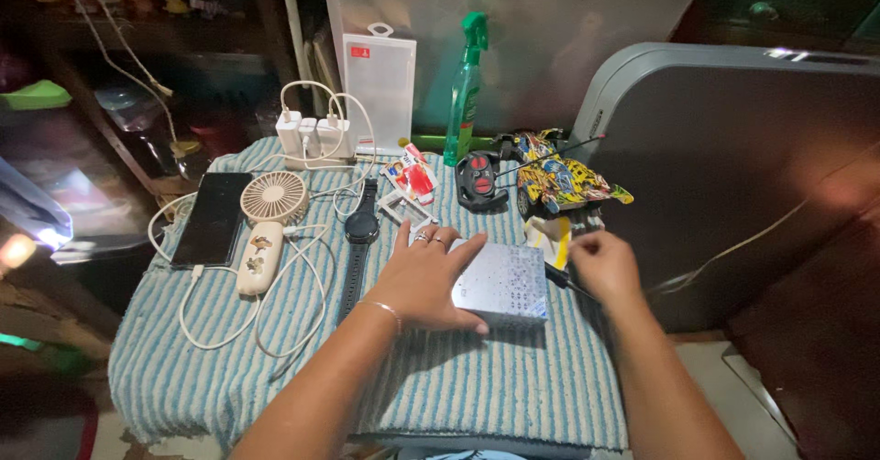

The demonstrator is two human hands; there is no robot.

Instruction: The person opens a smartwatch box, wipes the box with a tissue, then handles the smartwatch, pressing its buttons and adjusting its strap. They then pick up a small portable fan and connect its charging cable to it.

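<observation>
In the head view, near the centre of the frame, the left hand [423, 277] lies flat with fingers spread on one silver box [504, 283], pressing its left half; the box rests on a striped towel [275, 368]; just right of centre the right hand [602, 268] is closed around one dark slim tool [561, 279] whose tip meets the box's right edge. Above the box crowd one yellow toy car [561, 181], one black remote [478, 181] and one small red-and-white packet [412, 178]; left of centre lie one wristwatch [360, 231], one beige handheld fan [269, 222] and one dark phone [213, 217], with white cables looping between them; at upper centre stand one green spray bottle [466, 89], one white carton [379, 80] and three white chargers [313, 135].
</observation>
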